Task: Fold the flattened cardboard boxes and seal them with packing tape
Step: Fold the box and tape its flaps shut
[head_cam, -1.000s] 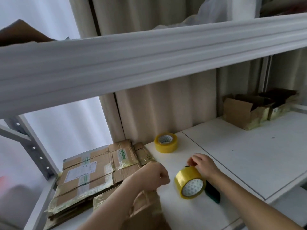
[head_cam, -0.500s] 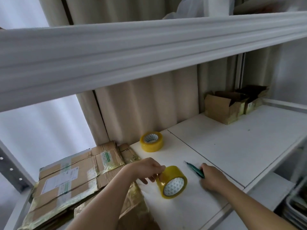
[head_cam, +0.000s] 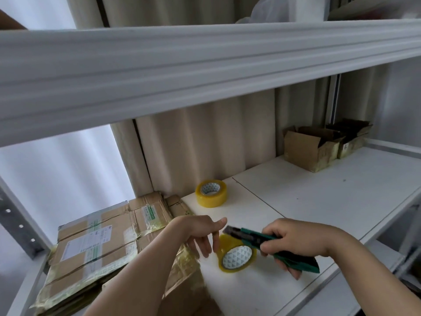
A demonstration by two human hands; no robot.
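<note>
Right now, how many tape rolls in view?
2. One roll lies flat at the back of the shelf; the other roll stands on edge between the hands. Others may be hidden.

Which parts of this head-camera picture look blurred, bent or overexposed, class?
Head view: the upper shelf beam is smeared by blur and bowed by the wide lens; the window at left is blown out; the cutter tip is soft.

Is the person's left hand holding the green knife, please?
No, the right hand grips the green knife; the left hand hangs open.
</note>
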